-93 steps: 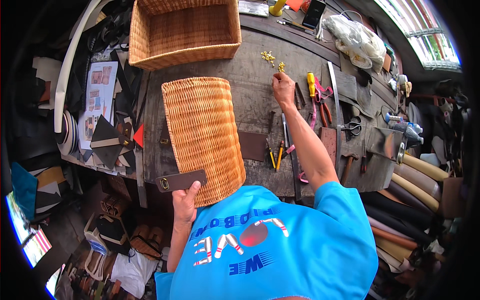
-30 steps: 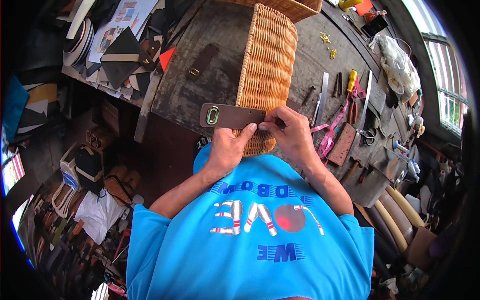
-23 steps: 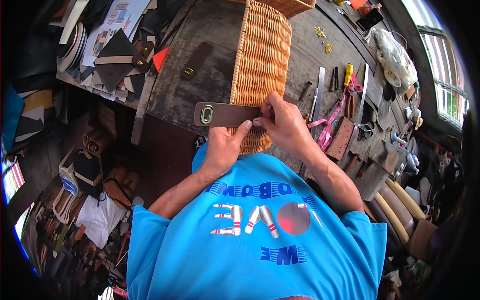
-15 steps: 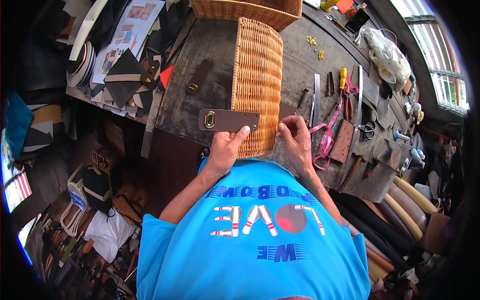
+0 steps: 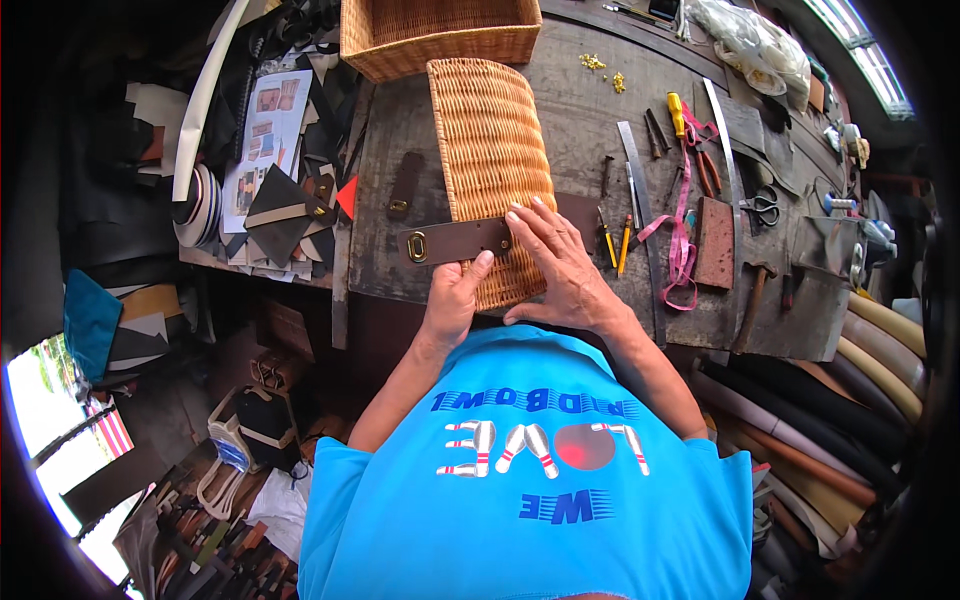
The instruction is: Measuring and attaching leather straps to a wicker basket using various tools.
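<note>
A curved wicker panel (image 5: 490,130) stands at the bench's near edge. Across its lower part lies a dark brown leather strap (image 5: 460,243) with an oval brass clasp plate (image 5: 418,246) at its left end, which juts past the wicker. My left hand (image 5: 447,310) grips the panel's lower left edge, thumb on the front just under the strap, other fingers hidden behind. My right hand (image 5: 572,275) is laid over the strap's right end and the wicker, fingers stretched out, fingertips by a small stud.
A wicker basket (image 5: 440,45) sits beyond the panel. Another leather strap (image 5: 404,185) lies to the left. Small brass pieces (image 5: 592,62), a yellow-handled screwdriver (image 5: 676,115), pink tape (image 5: 683,250), scissors (image 5: 762,207) and a hammer (image 5: 755,300) lie rightward.
My right hand has gone from a pinch at the panel's right edge to lying over the strap's right end. The panel now leans slightly; the view has shifted. My left hand keeps its grip.
</note>
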Available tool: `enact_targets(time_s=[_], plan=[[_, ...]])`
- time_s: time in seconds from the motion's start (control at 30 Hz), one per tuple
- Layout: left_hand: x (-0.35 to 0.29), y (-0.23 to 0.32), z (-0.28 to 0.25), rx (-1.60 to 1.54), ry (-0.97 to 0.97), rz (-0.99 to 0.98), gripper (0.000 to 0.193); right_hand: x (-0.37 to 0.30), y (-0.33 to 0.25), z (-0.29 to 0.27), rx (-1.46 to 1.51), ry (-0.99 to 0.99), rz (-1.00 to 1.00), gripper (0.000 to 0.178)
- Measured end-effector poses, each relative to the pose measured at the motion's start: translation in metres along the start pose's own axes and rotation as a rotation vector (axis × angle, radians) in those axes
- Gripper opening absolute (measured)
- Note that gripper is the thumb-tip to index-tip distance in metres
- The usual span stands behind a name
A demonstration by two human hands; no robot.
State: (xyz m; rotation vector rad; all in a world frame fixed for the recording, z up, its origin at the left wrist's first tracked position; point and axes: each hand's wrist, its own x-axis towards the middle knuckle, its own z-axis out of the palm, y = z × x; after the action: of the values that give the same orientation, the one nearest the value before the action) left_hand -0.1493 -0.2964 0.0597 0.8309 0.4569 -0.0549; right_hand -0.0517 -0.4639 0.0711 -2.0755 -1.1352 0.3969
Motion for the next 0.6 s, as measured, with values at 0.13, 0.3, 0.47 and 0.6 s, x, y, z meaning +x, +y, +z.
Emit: enact_targets(time_s=[0.13, 0.3, 0.47, 0.6], plan=[[0.002, 0.001, -0.001, 0.028, -0.040, 0.014, 0.030, 0.012, 0.006, -0.004, 0.027, -0.074, -0.030, 0.120], [0.002, -0.003, -0.010, -0.003, -0.055, -0.018, 0.032, 0.021, 0.027, 0.012, 0.076, 0.039, -0.096, 0.083], [0.004, -0.010, -0.015, -0.009, -0.030, 0.001, 0.033, 0.031, 0.032, 0.015, 0.179, 0.168, -0.107, 0.052], [-0.002, -0.006, -0.020, -0.090, -0.089, 0.012, 0.044, 0.030, 0.033, 0.015, 0.199, 0.174, -0.116, 0.050]])
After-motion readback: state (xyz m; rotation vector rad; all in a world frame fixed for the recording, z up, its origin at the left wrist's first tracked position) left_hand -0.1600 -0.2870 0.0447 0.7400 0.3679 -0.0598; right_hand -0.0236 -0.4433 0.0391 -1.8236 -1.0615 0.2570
